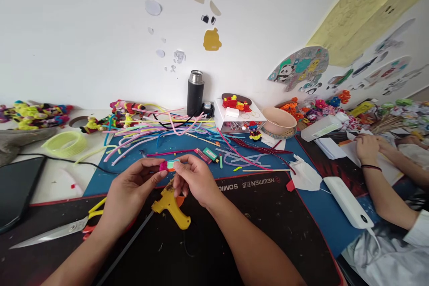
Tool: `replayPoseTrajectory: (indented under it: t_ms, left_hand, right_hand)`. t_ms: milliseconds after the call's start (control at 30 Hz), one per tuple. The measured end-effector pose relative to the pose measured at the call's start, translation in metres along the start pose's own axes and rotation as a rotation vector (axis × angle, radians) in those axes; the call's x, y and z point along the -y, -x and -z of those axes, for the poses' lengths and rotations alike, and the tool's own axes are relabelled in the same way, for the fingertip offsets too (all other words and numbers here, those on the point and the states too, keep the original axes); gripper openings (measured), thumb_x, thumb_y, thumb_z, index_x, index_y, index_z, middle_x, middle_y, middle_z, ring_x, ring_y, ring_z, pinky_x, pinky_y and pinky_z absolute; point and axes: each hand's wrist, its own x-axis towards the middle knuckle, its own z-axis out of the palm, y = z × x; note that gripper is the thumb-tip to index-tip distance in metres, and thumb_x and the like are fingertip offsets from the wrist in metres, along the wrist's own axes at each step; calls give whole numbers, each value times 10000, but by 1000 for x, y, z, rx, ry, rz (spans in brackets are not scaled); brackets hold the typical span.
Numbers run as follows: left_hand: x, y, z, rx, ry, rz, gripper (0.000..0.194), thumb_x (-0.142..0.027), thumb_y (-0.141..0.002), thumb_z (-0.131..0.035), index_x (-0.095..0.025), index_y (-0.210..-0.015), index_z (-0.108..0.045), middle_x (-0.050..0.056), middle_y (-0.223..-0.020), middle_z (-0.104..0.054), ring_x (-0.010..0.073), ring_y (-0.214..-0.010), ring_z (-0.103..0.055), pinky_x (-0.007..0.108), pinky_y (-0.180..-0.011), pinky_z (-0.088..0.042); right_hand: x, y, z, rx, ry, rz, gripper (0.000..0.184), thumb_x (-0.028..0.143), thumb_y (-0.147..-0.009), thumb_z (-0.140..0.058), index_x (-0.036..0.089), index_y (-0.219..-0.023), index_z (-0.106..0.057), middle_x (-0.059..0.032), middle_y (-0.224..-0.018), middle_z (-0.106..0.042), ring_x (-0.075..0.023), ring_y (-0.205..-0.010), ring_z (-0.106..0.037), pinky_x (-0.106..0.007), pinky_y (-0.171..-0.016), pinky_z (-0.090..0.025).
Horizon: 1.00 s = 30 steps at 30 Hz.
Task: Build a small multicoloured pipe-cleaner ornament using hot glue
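Between my hands is a small fuzzy pipe-cleaner piece (pixel 171 165), magenta at its left end and teal and orange at its right. My left hand (pixel 129 194) pinches the magenta end between thumb and fingers. At the other end, my right hand (pixel 197 179) grips the teal and orange part, its fingertips hiding some of it. Just below the hands a yellow hot glue gun (pixel 173 212) lies on the black mat, a glue stick (pixel 129 243) running out of its back. Scissors (pixel 56 232) with yellow and red handles lie left of it, partly behind my left wrist.
Pipe cleaners (pixel 154 134) lie heaped behind my hands, near a black thermos (pixel 195 94). A white box (pixel 223 120) and a pink bowl (pixel 279 120) stand at the back. To the right are a white power bank (pixel 348 203) and another person's hands (pixel 368 147).
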Motion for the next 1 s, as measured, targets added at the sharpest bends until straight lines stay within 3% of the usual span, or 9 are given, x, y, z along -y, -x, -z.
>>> replayPoseTrajectory:
  t_ms: [567, 1000]
  left_hand:
    - [2, -1, 0, 9, -3, 27, 506, -632, -608, -974, -253, -914, -837, 69, -975, -863, 325, -937, -790, 383, -809, -653]
    - [3, -1, -1, 19, 28, 34, 517, -620, -605, -988, -239, -921, -843, 80, -964, -856, 303, -900, -780, 374, -771, -647]
  right_hand:
    - [3, 1, -4, -36, -45, 9, 527, 697, -832, -821, 238, -911, -572, 100, -507, -611, -96, -365, -523, -195, -369, -364]
    - [0, 1, -3, -52, -36, 16, 507, 683, -840, -819, 246, -888, -568, 110, -491, -570, -92, -351, -458, -199, -356, -300]
